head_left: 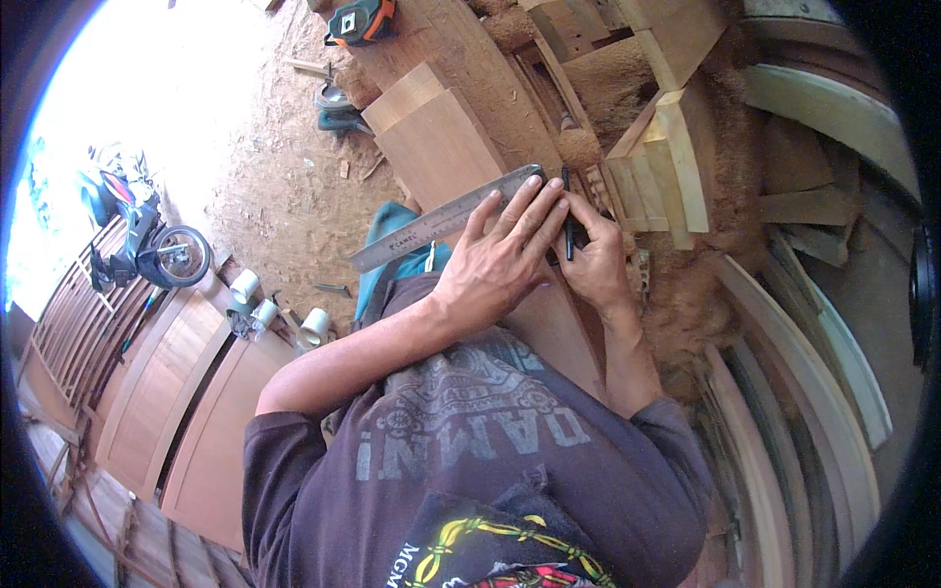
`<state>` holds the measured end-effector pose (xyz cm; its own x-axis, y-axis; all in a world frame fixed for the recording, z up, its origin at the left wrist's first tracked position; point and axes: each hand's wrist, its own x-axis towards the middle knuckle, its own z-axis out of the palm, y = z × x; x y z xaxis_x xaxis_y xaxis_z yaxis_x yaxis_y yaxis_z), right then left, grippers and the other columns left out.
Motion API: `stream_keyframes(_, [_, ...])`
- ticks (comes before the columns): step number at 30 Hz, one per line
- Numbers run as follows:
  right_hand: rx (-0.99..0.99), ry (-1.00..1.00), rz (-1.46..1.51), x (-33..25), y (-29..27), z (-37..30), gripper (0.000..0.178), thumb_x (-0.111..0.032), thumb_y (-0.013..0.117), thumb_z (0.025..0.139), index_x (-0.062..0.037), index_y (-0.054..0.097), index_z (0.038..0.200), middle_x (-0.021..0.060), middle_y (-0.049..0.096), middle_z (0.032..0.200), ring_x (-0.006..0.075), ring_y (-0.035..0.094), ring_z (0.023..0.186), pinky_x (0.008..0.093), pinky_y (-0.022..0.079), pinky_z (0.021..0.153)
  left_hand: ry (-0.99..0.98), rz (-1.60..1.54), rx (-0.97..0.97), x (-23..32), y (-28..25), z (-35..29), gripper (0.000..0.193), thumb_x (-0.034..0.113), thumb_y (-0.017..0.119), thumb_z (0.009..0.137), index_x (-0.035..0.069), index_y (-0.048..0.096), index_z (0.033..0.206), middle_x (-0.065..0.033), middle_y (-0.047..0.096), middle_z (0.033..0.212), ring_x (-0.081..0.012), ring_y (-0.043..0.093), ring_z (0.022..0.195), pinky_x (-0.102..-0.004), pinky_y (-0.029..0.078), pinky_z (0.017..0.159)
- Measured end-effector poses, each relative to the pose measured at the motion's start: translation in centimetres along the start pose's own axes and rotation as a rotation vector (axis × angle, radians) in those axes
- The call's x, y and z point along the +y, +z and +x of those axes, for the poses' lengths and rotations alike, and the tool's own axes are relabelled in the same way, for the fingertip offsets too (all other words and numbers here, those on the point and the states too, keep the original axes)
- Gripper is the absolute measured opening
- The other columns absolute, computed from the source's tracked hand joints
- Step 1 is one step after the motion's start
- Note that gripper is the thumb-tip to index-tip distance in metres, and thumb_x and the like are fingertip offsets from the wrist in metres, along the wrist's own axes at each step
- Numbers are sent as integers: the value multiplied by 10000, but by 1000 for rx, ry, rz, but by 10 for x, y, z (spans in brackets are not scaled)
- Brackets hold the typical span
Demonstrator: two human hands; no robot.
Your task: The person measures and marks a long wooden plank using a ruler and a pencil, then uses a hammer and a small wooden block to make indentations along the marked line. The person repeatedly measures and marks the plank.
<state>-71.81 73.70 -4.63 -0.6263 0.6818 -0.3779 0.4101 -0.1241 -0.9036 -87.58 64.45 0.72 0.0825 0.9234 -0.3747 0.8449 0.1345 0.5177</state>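
My left hand point(495, 240) lies across a steel ruler point(402, 241), its fingers stretched over the upper right end and holding it against the wood. The ruler's other end juts out to the left over my lap. A dark piece shows at the end beneath my fingertips; whether it is a square's stock I cannot tell. Close beside, my right hand point(596, 257) is closed around a slim black pen point(568, 220), held nearly upright at the left fingertips. Under and beyond the hands is a smooth wooden board point(436, 132). The pen's tip and any mark are hidden.
A green and orange tape measure point(361, 22) rests at the top; a teal power tool point(340, 110) lies on the dirt floor. Wood blocks point(652, 167) and sawdust are at right, with long curved planks point(804, 372) below. Panels point(211, 421), white cups point(315, 325) and a motorbike point(147, 230) are left.
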Motion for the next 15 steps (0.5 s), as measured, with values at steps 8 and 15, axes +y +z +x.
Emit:
stream_keyframes(8, [-9, 25, 44, 0, 0, 1, 412, -35, 685, 932, 11, 648, 1339, 253, 734, 1168, 331, 753, 1088, 392, 574, 890, 3, 8, -11, -1, -1, 0, 965, 361, 817, 781, 85, 395, 1603, -98, 295, 1723, -262, 252, 1605, -488, 240, 1269])
stream_keyframes(15, [-19, 33, 75, 0, -1, 0, 389, -33, 681, 934, 15, 653, 1319, 256, 734, 1123, 313, 759, 1053, 382, 571, 861, 3, -6, 5, 1, -1, 0, 1000, 331, 843, 748, 81, 391, 1604, -92, 286, 1728, -260, 248, 1606, -489, 266, 1263])
